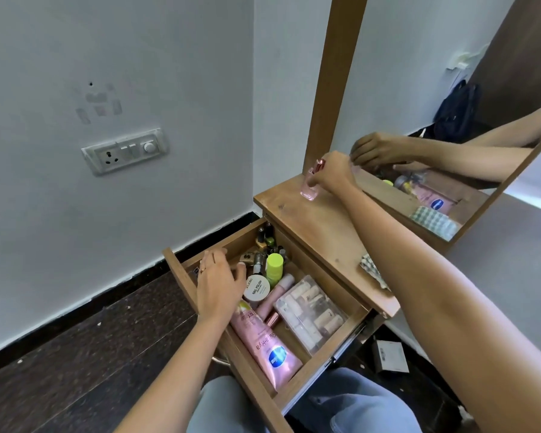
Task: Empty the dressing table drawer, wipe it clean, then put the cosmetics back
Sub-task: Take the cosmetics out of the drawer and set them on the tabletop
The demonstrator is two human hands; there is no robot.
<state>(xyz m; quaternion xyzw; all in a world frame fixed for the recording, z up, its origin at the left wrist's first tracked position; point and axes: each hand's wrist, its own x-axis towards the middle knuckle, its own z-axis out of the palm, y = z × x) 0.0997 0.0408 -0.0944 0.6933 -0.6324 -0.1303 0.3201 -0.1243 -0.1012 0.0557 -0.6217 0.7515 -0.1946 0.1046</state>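
Your knees in pale jeans (356, 404) sit under the open wooden drawer (334, 345), which is pulled out well clear of the dressing table top (319, 226). Your left hand (219, 282) hovers over the drawer's front edge, fingers loosely spread and holding nothing. Beneath it are a round white tub (256, 289) lettered "NAIL POLISH" and a glossy pink tube (263, 345) lying flat along the front panel, crimped end towards you. Beside the tube is a clear, ribbed plastic box (313, 310), with bare wood between the two. A lime-capped bottle (274, 265) and small nail polish bottles (266, 237) crowd the far end. Your right hand (334, 173) pinches the neck of a square pink perfume bottle (311, 182), which stands upright at the top's far corner, near the mirror (419, 89). A checked cloth (374, 270) hangs over the top's near edge.
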